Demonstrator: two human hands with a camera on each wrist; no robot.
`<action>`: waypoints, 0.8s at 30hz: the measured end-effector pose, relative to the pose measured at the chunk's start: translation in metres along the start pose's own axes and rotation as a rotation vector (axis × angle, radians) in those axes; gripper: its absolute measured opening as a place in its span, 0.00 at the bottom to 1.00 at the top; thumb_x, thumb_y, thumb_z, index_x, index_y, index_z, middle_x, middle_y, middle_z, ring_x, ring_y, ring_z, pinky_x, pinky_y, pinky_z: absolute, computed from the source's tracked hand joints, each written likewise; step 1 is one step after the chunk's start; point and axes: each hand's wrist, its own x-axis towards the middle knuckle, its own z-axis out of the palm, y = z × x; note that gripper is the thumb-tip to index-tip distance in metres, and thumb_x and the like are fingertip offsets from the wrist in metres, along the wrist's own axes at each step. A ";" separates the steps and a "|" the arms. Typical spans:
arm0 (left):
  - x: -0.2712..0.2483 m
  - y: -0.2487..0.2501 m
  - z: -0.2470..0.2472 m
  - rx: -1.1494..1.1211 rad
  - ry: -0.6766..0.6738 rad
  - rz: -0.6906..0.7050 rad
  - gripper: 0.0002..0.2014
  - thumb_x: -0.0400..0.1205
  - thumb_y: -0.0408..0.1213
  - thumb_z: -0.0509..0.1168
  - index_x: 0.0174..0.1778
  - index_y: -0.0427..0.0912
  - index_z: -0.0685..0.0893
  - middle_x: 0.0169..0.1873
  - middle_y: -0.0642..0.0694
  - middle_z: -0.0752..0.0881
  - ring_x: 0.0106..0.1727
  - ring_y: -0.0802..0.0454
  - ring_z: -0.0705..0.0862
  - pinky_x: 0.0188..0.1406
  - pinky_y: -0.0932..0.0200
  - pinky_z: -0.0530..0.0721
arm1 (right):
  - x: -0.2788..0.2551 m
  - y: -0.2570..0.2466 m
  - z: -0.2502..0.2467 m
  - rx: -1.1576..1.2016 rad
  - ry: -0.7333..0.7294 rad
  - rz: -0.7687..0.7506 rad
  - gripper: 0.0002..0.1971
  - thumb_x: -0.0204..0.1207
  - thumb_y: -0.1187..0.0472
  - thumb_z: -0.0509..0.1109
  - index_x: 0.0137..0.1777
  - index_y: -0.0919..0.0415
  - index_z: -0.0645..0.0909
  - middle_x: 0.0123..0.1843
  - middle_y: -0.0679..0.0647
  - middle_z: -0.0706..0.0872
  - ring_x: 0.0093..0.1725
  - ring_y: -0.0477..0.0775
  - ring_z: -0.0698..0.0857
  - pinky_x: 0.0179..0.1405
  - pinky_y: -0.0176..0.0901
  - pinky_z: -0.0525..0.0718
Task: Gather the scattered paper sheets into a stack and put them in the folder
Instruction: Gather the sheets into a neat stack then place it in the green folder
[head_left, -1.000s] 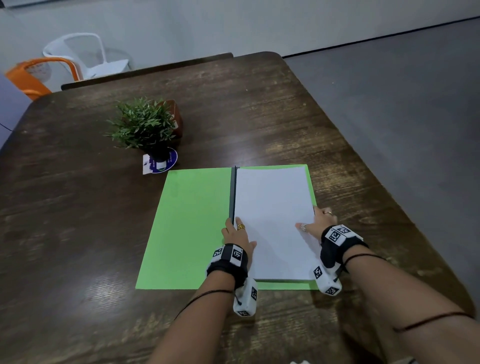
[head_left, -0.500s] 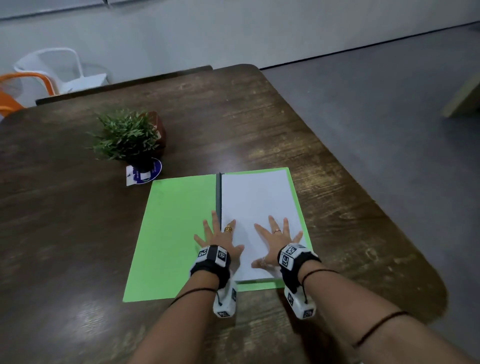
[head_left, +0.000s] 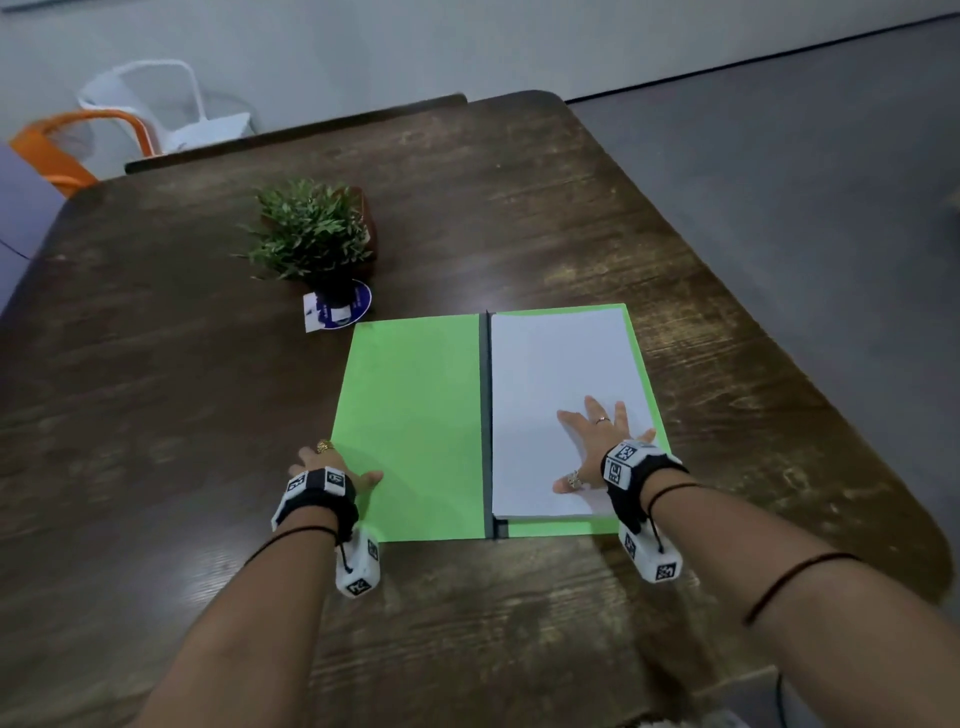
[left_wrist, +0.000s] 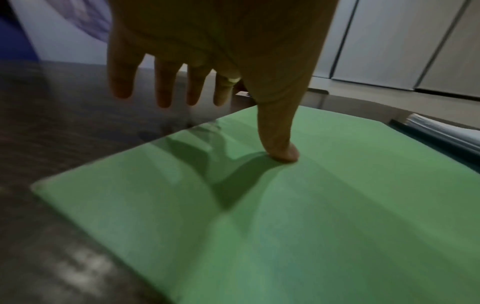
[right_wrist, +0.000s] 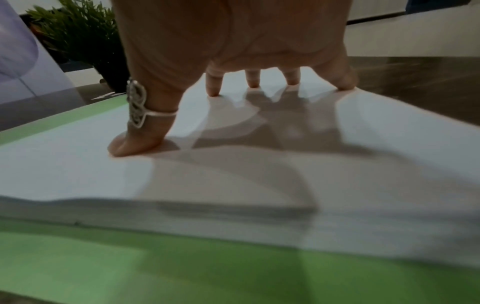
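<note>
A green folder (head_left: 410, 415) lies open on the dark wooden table, with a dark spine (head_left: 485, 415) down its middle. A stack of white paper sheets (head_left: 561, 364) lies on its right half. My right hand (head_left: 597, 447) rests flat on the stack with its fingers spread; in the right wrist view the fingertips (right_wrist: 214, 90) touch the paper (right_wrist: 233, 174). My left hand (head_left: 332, 470) is at the folder's left edge. Its thumb (left_wrist: 280, 152) presses on the green flap (left_wrist: 285, 226), and its straight fingers (left_wrist: 166, 90) reach over the bare table beyond the edge.
A small potted plant (head_left: 311, 239) stands on a blue and white label (head_left: 340, 309) just behind the folder's far left corner. A white chair (head_left: 156, 98) and an orange chair (head_left: 67, 150) stand beyond the table's far end. The table's right edge (head_left: 810, 415) borders grey floor.
My left hand has left the paper by the spine and moved left to the folder's outer edge. My right hand has slid a little farther along the stack and stays flat.
</note>
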 end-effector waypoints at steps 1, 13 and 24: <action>0.002 -0.004 0.000 -0.021 -0.018 -0.019 0.55 0.65 0.66 0.72 0.80 0.38 0.57 0.75 0.36 0.60 0.75 0.32 0.63 0.70 0.35 0.71 | 0.000 -0.001 -0.001 0.002 -0.005 0.009 0.57 0.57 0.33 0.77 0.80 0.33 0.42 0.83 0.43 0.31 0.81 0.67 0.31 0.69 0.86 0.48; 0.024 -0.014 -0.010 -0.167 -0.091 -0.038 0.65 0.45 0.65 0.81 0.75 0.38 0.65 0.71 0.36 0.74 0.70 0.33 0.74 0.65 0.38 0.77 | 0.008 -0.007 0.004 0.036 -0.006 0.065 0.57 0.57 0.38 0.81 0.79 0.33 0.45 0.83 0.43 0.32 0.81 0.66 0.31 0.67 0.88 0.51; 0.001 -0.010 -0.040 -0.276 0.009 0.079 0.39 0.68 0.46 0.79 0.69 0.34 0.69 0.65 0.36 0.80 0.63 0.37 0.80 0.55 0.50 0.79 | 0.012 -0.004 0.006 -0.008 -0.002 0.031 0.59 0.55 0.35 0.79 0.80 0.35 0.42 0.83 0.46 0.31 0.80 0.68 0.31 0.70 0.84 0.53</action>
